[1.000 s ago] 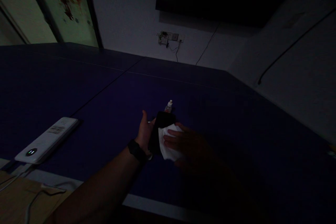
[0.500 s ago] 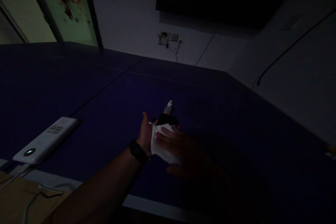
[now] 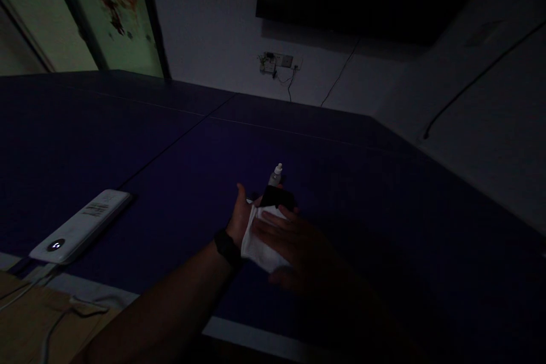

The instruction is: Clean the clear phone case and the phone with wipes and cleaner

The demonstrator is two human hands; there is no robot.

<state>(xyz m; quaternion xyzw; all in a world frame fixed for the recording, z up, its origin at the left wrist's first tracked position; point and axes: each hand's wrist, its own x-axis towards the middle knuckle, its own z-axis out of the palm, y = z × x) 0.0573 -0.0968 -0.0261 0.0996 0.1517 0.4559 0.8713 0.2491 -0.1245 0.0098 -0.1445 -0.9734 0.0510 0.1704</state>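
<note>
My left hand (image 3: 241, 218) is palm up, thumb spread wide, with a dark flat device (image 3: 276, 197) lying across it, and my right hand (image 3: 296, 242) rests over a white cloth (image 3: 260, 253) on the device's near part, fingers extended (the far end shows bare). Just beyond, a small white-capped bottle (image 3: 275, 178) stands on the dark blue surface (image 3: 179, 165).
</note>
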